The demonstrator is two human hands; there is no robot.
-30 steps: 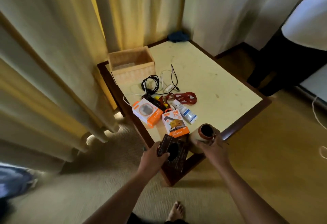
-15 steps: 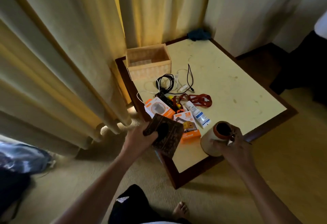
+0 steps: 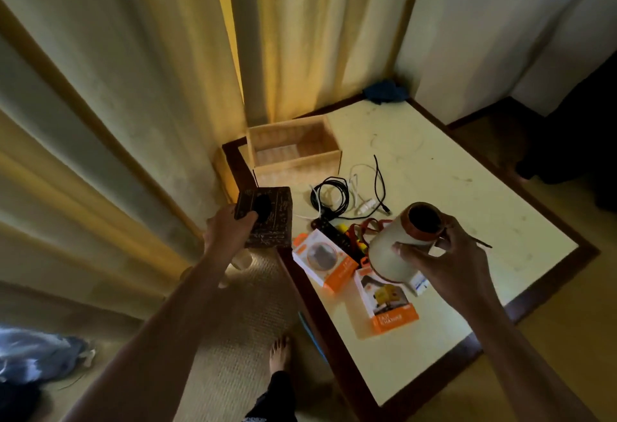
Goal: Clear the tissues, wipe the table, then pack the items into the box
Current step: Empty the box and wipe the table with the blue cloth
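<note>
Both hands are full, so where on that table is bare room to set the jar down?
The table's right half is bare, from the cables to the blue cloth and right rim. Crowded: the left strip between basket and orange boxes.

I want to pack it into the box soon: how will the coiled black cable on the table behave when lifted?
Probably floppy: the black cable lies in loose loops, so it may uncoil and dangle. It looks thin, so likely light. The white cable seems to cross it, so it may drag that along.
</note>
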